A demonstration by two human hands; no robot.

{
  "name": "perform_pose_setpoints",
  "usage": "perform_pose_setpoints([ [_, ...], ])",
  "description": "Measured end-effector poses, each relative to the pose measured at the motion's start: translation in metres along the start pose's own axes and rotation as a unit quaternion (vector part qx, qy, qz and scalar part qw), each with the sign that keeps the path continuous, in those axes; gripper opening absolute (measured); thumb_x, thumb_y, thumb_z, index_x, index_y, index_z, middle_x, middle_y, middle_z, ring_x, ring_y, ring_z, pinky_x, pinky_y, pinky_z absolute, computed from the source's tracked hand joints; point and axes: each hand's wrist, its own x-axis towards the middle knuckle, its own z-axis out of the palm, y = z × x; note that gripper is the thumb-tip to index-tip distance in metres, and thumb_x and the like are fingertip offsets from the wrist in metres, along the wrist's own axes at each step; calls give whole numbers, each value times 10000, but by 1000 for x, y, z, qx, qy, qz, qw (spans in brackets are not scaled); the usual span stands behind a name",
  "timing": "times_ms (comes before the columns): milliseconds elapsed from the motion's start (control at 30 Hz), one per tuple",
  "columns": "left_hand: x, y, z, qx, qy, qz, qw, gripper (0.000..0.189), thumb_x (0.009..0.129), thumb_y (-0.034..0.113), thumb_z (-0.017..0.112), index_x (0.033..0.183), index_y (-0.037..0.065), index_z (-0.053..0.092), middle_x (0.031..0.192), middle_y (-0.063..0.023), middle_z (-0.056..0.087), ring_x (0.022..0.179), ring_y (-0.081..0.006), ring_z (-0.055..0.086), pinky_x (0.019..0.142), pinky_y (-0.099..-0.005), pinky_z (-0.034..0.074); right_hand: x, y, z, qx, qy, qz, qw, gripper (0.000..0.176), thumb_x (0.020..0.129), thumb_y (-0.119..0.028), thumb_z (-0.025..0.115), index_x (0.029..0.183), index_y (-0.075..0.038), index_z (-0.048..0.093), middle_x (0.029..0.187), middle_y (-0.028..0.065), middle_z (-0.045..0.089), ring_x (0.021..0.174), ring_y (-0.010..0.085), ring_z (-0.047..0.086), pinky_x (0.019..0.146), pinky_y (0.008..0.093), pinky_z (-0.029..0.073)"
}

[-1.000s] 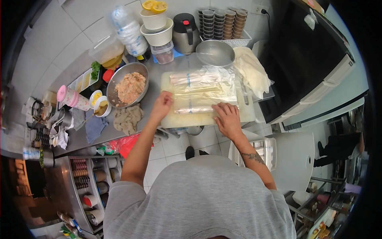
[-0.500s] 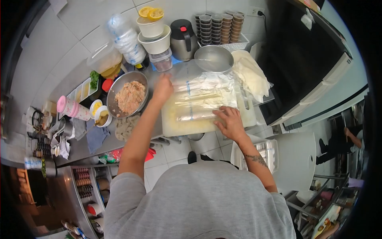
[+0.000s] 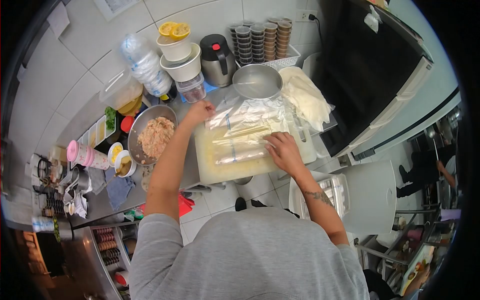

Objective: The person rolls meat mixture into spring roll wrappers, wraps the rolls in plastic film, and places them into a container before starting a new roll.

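A crinkled sheet of aluminium foil [image 3: 250, 117] lies over the white cutting board [image 3: 205, 170], with wrapped foil rolls [image 3: 240, 150] along its near side. My left hand [image 3: 199, 112] is at the foil's far left corner, fingers curled together at its edge, seemingly pinching it. My right hand [image 3: 285, 152] rests at the right end of the rolls, its fingers apart and touching the foil. Left of the board, a steel bowl [image 3: 172, 116] contains a pinkish minced mixture [image 3: 156, 137].
Behind the board stand a round steel pan [image 3: 257, 82], a thermal jug [image 3: 217, 60] and stacked sauce cups [image 3: 257, 42]. A pale cloth [image 3: 305, 100] lies at the right. Below it, a white container [image 3: 345, 192] holds foil-wrapped rolls. Another person [image 3: 425, 170] is at the far right.
The upper foil sheet has shifted away from the near rolls, its left side raised. My left hand, blurred before, is now at its far left corner. My right hand stays at the right end.
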Motion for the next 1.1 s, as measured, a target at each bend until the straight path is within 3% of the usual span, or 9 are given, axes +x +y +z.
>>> perform_pose_setpoints([
  [133, -10, 10, 0, -50, 61, -72, 994, 184, 854, 40, 580, 1008, -1, 671, 874, -42, 675, 808, -130, 609, 750, -268, 485, 20, 0, 8, -19, -50, -3, 999, 259, 859, -191, 634, 1095, -91, 670, 980, 94, 613, 958, 279, 562, 840, 404, 439],
  [233, -4, -8, -5, -83, -35, -59, 994, 255, 834, 42, 569, 1074, 19, 651, 891, -36, 677, 796, -125, 599, 758, -267, 481, 29, 10, 25, -34, -72, -7, 997, 288, 856, -221, 639, 1110, -90, 669, 963, 115, 617, 924, 293, 582, 808, 410, 461],
  [433, -18, 28, 0, -68, -55, 31, 996, 293, 756, 23, 568, 1039, 28, 644, 882, -43, 661, 803, -152, 599, 756, -284, 480, 36, 20, 35, -18, -96, 37, 995, 333, 859, -253, 639, 1144, -83, 658, 980, 154, 622, 929, 331, 606, 819, 429, 489],
  [633, -2, 27, -4, 165, -82, 68, 981, 266, 722, 152, 634, 948, 12, 619, 866, -175, 650, 819, -289, 629, 711, -374, 492, 36, 18, 33, 0, -112, 61, 992, 360, 867, -262, 636, 1183, -90, 641, 997, 162, 619, 980, 346, 597, 861, 436, 484],
  [733, 0, 36, -7, 184, -103, 80, 974, 276, 726, 171, 636, 954, 16, 627, 896, -176, 669, 858, -289, 646, 719, -383, 502, 35, 18, 33, 5, -116, 66, 991, 366, 870, -265, 635, 1192, -92, 635, 1014, 164, 616, 991, 348, 594, 872, 436, 482],
  [833, -3, 60, -24, 120, -156, 13, 980, 231, 753, 137, 601, 945, 10, 618, 817, -124, 651, 772, -237, 632, 704, -360, 500, 36, 18, 30, 18, -126, 75, 989, 379, 869, -265, 636, 1205, -90, 629, 1033, 170, 611, 998, 351, 594, 878, 433, 484],
  [933, 0, 84, -56, 112, -138, 15, 984, 216, 756, 125, 597, 937, 10, 620, 837, -123, 665, 751, -237, 636, 703, -349, 502, 35, 17, 26, 41, -137, 82, 986, 392, 871, -260, 633, 1224, -89, 619, 1042, 176, 608, 993, 347, 603, 870, 424, 492],
  [1000, -7, 118, -86, 251, -94, 77, 960, 235, 752, 108, 595, 963, 12, 632, 871, -140, 679, 782, -255, 657, 719, -364, 510, 34, 21, 26, 54, -125, 66, 989, 396, 878, -257, 631, 1236, -89, 613, 1040, 180, 610, 973, 340, 614, 856, 412, 501],
  [1100, -24, 170, -125, 385, -65, 32, 920, 250, 745, 100, 607, 975, 17, 657, 948, -181, 689, 888, -319, 672, 767, -406, 523, 38, 19, 19, 144, -157, 126, 969, 398, 892, -259, 627, 1244, -75, 610, 1045, 183, 623, 937, 319, 636, 841, 391, 508],
])
